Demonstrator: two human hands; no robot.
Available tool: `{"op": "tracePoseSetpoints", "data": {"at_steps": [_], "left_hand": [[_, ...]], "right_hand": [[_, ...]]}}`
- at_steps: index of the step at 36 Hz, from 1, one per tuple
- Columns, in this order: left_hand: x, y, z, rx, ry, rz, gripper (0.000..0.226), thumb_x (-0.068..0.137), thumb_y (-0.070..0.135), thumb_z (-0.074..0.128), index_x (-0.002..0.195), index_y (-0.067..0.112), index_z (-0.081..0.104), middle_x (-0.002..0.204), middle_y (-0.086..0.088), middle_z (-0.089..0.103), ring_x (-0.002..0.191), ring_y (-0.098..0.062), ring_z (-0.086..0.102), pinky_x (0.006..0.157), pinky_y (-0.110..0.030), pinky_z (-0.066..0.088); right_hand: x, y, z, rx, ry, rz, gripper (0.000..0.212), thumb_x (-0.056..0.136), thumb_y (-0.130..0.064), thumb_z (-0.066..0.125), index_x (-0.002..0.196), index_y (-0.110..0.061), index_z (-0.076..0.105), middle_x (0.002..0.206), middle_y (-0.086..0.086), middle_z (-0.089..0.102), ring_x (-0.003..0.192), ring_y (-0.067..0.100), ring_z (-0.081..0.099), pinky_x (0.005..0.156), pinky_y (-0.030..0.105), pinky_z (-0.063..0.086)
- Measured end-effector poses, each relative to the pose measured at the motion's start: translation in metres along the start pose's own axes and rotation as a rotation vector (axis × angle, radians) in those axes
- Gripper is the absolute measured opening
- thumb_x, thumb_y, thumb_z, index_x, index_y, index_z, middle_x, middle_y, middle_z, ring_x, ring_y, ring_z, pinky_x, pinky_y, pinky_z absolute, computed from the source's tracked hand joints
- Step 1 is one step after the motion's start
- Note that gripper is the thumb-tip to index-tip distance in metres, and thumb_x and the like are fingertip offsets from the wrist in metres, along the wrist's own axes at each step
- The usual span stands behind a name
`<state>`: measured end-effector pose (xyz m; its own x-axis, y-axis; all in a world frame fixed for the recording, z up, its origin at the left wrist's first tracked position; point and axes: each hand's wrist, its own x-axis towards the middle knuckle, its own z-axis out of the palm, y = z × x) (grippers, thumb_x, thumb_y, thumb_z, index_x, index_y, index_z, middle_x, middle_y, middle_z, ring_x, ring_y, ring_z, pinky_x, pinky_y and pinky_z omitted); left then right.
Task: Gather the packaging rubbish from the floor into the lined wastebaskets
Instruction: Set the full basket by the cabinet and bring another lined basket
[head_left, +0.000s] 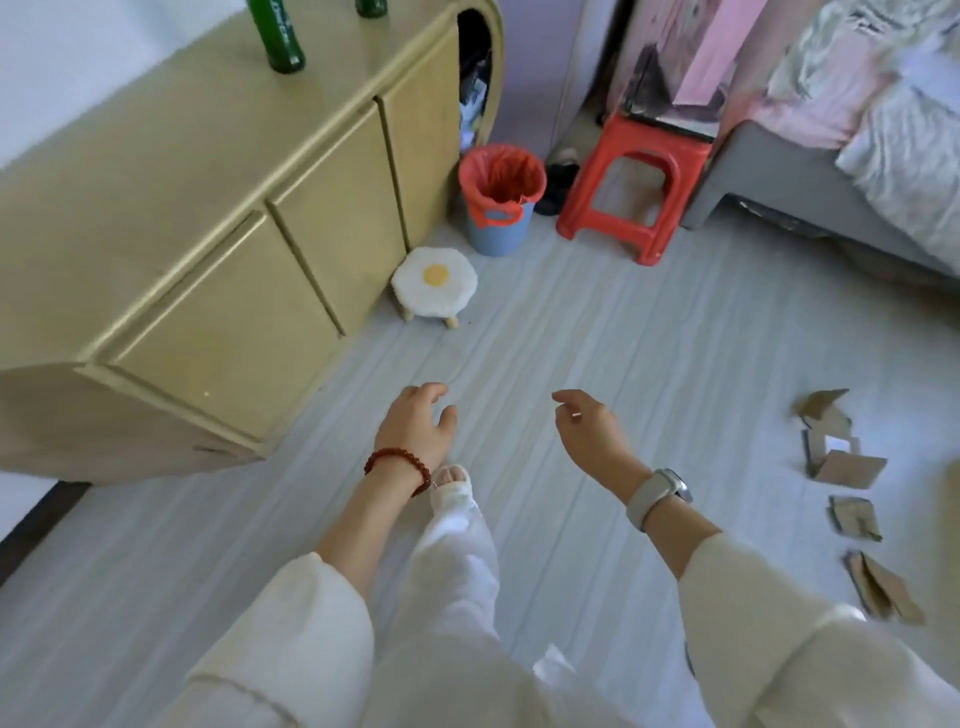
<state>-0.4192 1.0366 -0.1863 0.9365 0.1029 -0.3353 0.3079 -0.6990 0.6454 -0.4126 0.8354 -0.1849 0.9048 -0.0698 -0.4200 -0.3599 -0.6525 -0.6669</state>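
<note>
Hanging loosely over the floor (597, 322), both hands carry nothing: the left hand (415, 423) has its fingers relaxed and slightly curved, and the right hand (589, 428) droops the same way, its grip spread and idle. Neither touches any rubbish.

Outward from them, the cardboard scraps (852, 488) lie in a loose line along the right-hand edge of the floor, running from near the bed frame (753, 171) back towards the person's side. Their row runs roughly parallel to the right forearm, and they sit well apart from both hands, off to the right. The right hand is plainly the nearer one, so I judge the coming reach falls to it, with a turn of the body rightwards.

The lined wastebasket (498, 200), blue with a red bag folded over its rim, stands at the far edge of the floor, just beside the end of the cabinet (208, 218) and next to a red stool (636, 182). It lies ahead and slightly left, opposite in direction from the scraps.
</note>
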Motion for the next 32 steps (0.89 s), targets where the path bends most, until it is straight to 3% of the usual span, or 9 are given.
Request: {"op": "tracePoseSetpoints", "data": {"at_steps": [2, 6, 14, 17, 19, 22, 26, 29, 32], "left_hand": [[0.051, 0.012, -0.009, 0.031, -0.036, 0.014, 0.034, 0.092, 0.025, 0.048, 0.125, 0.015, 0.050, 0.128, -0.005, 0.050, 0.116, -0.019, 0.050, 0.091, -0.029, 0.042], [0.145, 0.043, -0.030, 0.096, -0.070, 0.053, 0.034, 0.093, 0.024, 0.047, 0.125, 0.012, 0.050, 0.128, -0.008, 0.051, 0.116, -0.021, 0.049, 0.093, -0.031, 0.042], [0.302, 0.121, -0.048, 0.157, -0.119, 0.119, 0.034, 0.092, 0.021, 0.047, 0.124, 0.014, 0.051, 0.127, -0.008, 0.051, 0.114, -0.022, 0.050, 0.089, -0.032, 0.042], [0.363, 0.146, -0.041, 0.162, -0.145, 0.117, 0.033, 0.091, 0.021, 0.047, 0.124, 0.015, 0.051, 0.126, -0.007, 0.051, 0.116, -0.021, 0.050, 0.092, -0.032, 0.042], [0.406, 0.160, -0.033, 0.163, -0.151, 0.111, 0.033, 0.091, 0.021, 0.048, 0.123, 0.015, 0.052, 0.126, -0.008, 0.051, 0.117, -0.022, 0.050, 0.095, -0.036, 0.042], [0.476, 0.183, -0.020, 0.171, -0.148, 0.083, 0.033, 0.091, 0.020, 0.048, 0.122, 0.013, 0.053, 0.126, -0.009, 0.052, 0.116, -0.023, 0.051, 0.097, -0.035, 0.041], [0.565, 0.208, -0.003, 0.124, -0.130, -0.062, 0.030, 0.091, 0.019, 0.049, 0.120, 0.013, 0.054, 0.125, -0.009, 0.051, 0.113, -0.024, 0.053, 0.096, -0.033, 0.040], [0.626, 0.221, 0.012, 0.098, -0.147, -0.156, 0.030, 0.090, 0.017, 0.050, 0.119, 0.011, 0.054, 0.125, -0.012, 0.051, 0.111, -0.026, 0.054, 0.097, -0.033, 0.040], [0.683, 0.226, 0.025, 0.070, -0.146, -0.234, 0.030, 0.090, 0.015, 0.049, 0.119, 0.011, 0.054, 0.124, -0.013, 0.051, 0.108, -0.027, 0.055, 0.094, -0.033, 0.041]], "right_hand": [[0.043, -0.017, -0.011, 0.003, 0.025, 0.036, 0.033, 0.096, -0.018, 0.038, 0.125, -0.015, 0.052, 0.103, 0.009, 0.060, 0.070, 0.015, 0.051, 0.057, 0.021, 0.039], [0.122, -0.051, -0.036, -0.057, 0.036, 0.063, 0.033, 0.096, -0.018, 0.036, 0.125, -0.015, 0.052, 0.106, 0.010, 0.061, 0.086, 0.018, 0.053, 0.071, 0.022, 0.037], [0.247, -0.090, -0.099, -0.004, 0.091, 0.110, 0.034, 0.097, -0.018, 0.035, 0.127, -0.015, 0.051, 0.116, 0.011, 0.060, 0.088, 0.016, 0.052, 0.070, 0.020, 0.038], [0.306, -0.096, -0.121, 0.022, 0.106, 0.125, 0.034, 0.096, -0.013, 0.035, 0.126, -0.012, 0.051, 0.110, 0.012, 0.061, 0.073, 0.014, 0.057, 0.052, 0.009, 0.036], [0.349, -0.099, -0.136, 0.040, 0.108, 0.127, 0.034, 0.096, -0.012, 0.034, 0.126, -0.012, 0.051, 0.100, 0.008, 0.062, 0.062, 0.005, 0.051, 0.053, 0.010, 0.037], [0.427, -0.101, -0.156, 0.036, 0.100, 0.115, 0.034, 0.096, -0.012, 0.034, 0.126, -0.012, 0.051, 0.109, 0.008, 0.063, 0.068, 0.010, 0.051, 0.065, 0.018, 0.037], [0.537, -0.101, -0.180, 0.031, 0.023, 0.118, 0.035, 0.097, -0.012, 0.033, 0.127, -0.011, 0.050, 0.115, 0.011, 0.062, 0.058, 0.000, 0.048, 0.053, 0.013, 0.040], [0.610, -0.102, -0.195, 0.012, -0.041, 0.139, 0.036, 0.096, -0.008, 0.032, 0.127, -0.009, 0.050, 0.105, 0.015, 0.065, 0.055, -0.002, 0.046, 0.044, 0.003, 0.036], [0.672, -0.104, -0.201, 0.009, -0.078, 0.173, 0.036, 0.095, -0.007, 0.032, 0.126, -0.008, 0.050, 0.083, 0.010, 0.061, 0.053, 0.003, 0.047, 0.041, 0.004, 0.034]]}}
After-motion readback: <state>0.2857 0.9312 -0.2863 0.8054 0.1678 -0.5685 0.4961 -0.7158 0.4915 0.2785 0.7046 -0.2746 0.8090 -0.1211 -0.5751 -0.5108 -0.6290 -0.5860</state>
